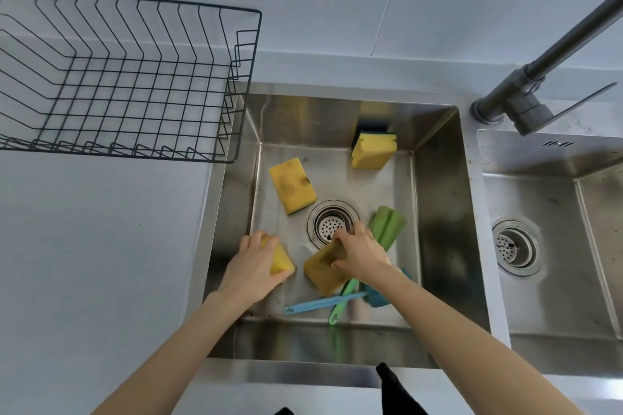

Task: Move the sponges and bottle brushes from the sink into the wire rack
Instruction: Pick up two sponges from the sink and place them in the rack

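Observation:
Both hands are down in the steel sink (pixel 438 205). My left hand (pixel 251 263) is closed on a yellow sponge (pixel 281 261) at the sink's left front. My right hand (pixel 359 251) grips a darker yellow sponge (pixel 322 271) beside the drain (pixel 332 224). Two more yellow sponges lie free: one (pixel 292 185) left of the drain, one (pixel 372 150) leaning on the back wall. A green bottle brush (pixel 387 227) and a blue bottle brush (pixel 323 303) lie crossed under my right wrist. The black wire rack (pixel 236 118) stands on the counter at the upper left with nothing in it.
A grey faucet (pixel 526 94) rises at the right between this sink and a second basin (pixel 556 246). The grey counter (pixel 94 246) runs along the left. A black cloth (pixel 394 391) hangs at the sink's front edge.

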Demonstrator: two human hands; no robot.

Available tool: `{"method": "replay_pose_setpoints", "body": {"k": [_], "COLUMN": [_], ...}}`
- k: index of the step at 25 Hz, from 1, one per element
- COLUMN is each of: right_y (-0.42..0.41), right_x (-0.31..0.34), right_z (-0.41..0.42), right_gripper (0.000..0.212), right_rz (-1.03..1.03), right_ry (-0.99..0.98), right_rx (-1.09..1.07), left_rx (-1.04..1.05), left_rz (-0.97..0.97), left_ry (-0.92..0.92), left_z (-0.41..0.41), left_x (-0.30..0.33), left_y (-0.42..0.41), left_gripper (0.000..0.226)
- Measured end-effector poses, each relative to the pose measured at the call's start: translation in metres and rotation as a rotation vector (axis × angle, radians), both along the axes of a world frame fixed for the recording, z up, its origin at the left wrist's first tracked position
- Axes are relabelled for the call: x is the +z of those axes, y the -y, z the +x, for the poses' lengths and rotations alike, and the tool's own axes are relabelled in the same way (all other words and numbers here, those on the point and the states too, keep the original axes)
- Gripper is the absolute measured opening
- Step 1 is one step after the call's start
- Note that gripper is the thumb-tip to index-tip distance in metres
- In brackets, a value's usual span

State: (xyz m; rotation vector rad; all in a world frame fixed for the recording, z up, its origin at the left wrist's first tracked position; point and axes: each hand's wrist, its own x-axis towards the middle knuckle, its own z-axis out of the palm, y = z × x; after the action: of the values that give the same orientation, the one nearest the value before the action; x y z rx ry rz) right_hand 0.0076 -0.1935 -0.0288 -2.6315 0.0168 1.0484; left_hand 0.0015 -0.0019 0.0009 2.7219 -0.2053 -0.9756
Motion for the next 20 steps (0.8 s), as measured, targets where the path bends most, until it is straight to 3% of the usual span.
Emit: {"method": "replay_pose_setpoints", "body": {"k": [8, 15, 20], "right_y": [0.019, 0.017, 0.011], "right_x": [0.022, 0.045, 0.060], "right_z": [-0.021, -0.034, -0.039], "right_gripper": [0.040, 0.034, 0.031], "right_rz": [0.028, 0.145, 0.266], "right_ry": [0.137, 0.324, 0.338], "right_rx": [-0.259, -0.399, -0.539], "left_rx": [0.090, 0.252, 0.340], "left_rz": [-0.054, -0.127, -0.219], "left_ry": [0.122, 0.293, 0.357], "left_z": [-0.012, -0.021, -0.031], "left_x": [0.022, 0.045, 0.060], "left_y": [0.002, -0.001, -0.008], "left_gripper": [0.055, 0.054, 0.055]}}
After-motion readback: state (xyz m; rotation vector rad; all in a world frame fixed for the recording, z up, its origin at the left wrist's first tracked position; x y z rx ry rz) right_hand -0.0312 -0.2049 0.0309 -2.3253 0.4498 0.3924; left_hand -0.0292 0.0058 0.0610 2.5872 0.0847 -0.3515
